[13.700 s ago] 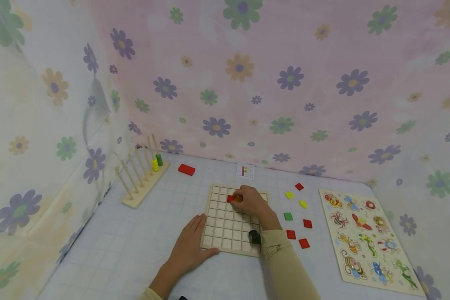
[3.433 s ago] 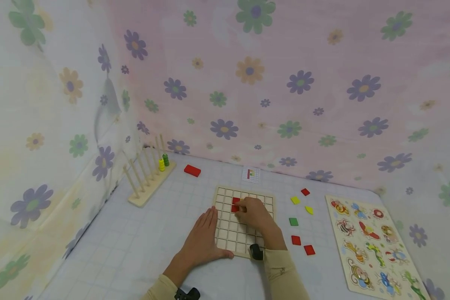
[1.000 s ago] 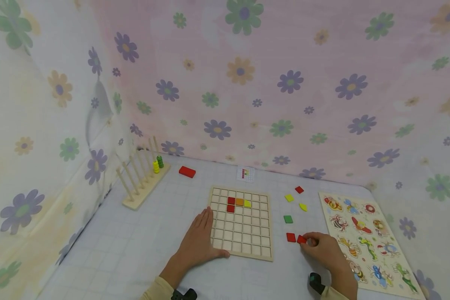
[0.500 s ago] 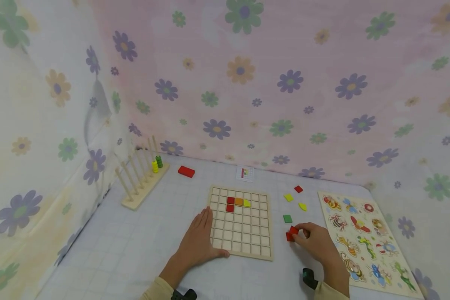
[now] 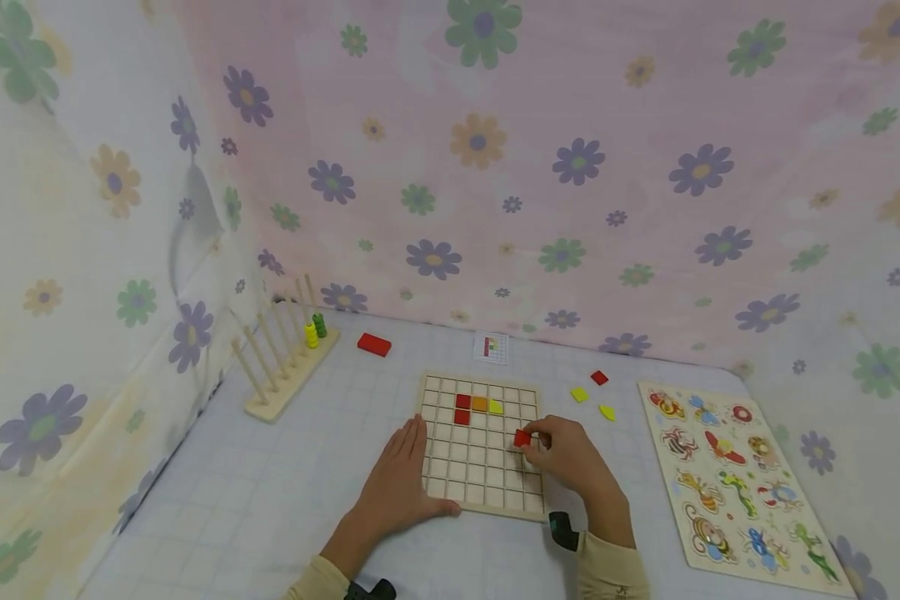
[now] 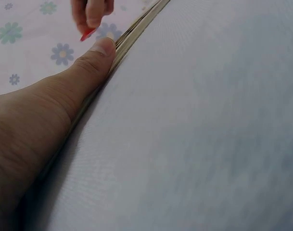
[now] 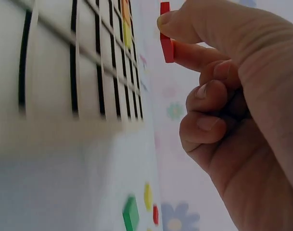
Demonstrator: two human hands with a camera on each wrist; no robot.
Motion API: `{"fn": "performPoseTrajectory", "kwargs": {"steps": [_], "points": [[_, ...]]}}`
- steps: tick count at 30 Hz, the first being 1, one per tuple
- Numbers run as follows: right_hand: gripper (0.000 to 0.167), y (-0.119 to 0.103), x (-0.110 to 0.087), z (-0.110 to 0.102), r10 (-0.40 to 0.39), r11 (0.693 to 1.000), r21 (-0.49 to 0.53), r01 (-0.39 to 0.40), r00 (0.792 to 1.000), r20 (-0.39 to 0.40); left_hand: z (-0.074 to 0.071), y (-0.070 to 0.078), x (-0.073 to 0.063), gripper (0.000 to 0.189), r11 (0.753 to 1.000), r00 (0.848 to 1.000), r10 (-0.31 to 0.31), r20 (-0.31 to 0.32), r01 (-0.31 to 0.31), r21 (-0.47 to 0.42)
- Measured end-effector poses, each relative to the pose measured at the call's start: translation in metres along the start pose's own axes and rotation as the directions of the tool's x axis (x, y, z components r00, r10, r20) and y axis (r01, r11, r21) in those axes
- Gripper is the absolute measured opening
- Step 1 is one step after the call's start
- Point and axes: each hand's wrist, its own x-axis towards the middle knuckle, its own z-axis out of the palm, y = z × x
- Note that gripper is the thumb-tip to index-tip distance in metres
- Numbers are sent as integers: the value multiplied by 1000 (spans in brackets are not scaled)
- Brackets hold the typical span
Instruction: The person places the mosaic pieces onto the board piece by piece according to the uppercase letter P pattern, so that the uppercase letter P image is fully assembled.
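Observation:
A wooden grid board (image 5: 476, 475) lies on the table, with two red tiles (image 5: 462, 408), an orange tile (image 5: 480, 404) and a yellow tile (image 5: 497, 407) in its cells. My right hand (image 5: 570, 454) pinches red tile material (image 7: 168, 50) between thumb and index finger above the board's right side; whether it is one tile or two I cannot tell. My left hand (image 5: 390, 483) lies with straight fingers along the board's left edge, its thumb (image 6: 95, 60) at the front edge.
Loose red (image 5: 599, 377), yellow (image 5: 607, 412) and green tiles (image 7: 131, 214) lie right of the board. An insect puzzle (image 5: 742, 483) is farther right. A pattern card (image 5: 491, 347), red block (image 5: 374, 344) and peg stand (image 5: 292, 379) stand at the back.
Over the span, a second red tile, plus orange and yellow tiles, came to show on the board. Lately my right hand slid one red tile onto another, then moved left over the board.

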Motion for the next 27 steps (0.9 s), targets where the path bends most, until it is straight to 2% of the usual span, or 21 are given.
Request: {"fn": "performPoseTrajectory", "kwargs": {"steps": [7,14,27], "points": [[14,-34,22,27,-91,995,-44,93,995,30,-1,1,1,144,1000,1000,-4,-4,4,29],[12,-51,38,48,-245,964,-95,247,969,34,-2,0,1,143,999,1000,7,-6,-7,33],[17,-61,44,59,-204,969,-122,217,973,110,-2,1,-2,143,1000,1000,11,-8,-11,7]]}}
